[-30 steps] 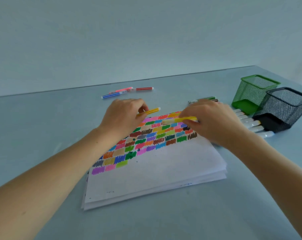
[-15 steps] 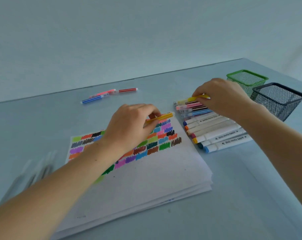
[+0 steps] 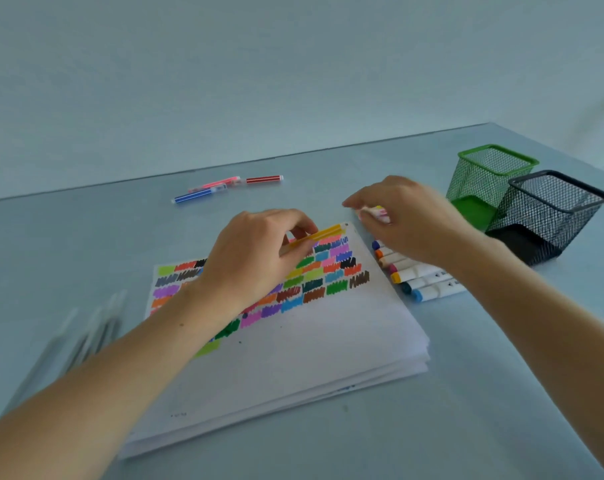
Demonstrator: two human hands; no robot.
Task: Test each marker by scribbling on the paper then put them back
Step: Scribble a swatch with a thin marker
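Since the earlier frame, the right hand has shifted slightly lower over the far end of the marker row, and the yellow marker it carried is no longer plainly visible; only blurred pink and yellow tips show beneath its curled fingers, so whether it pinches a marker cannot be told. Left hand, at frame centre, keeps its place above the paper stack, fingers and thumb pinched on an orange-yellow marker whose free end points toward the upper right. Top sheet carries rows of coloured scribble patches across its far half; its near half is blank. Just right of the stack lies a row of thick white-barrelled markers, side by side, coloured caps facing the paper, partly hidden by the right wrist. Right of centre, a green mesh cup stands behind and just beside a black mesh cup, both upright. Upper centre of the table: a blue marker, a pink marker and a red marker lie close together, well apart from the stack. Lower left holds blurred grey pens.
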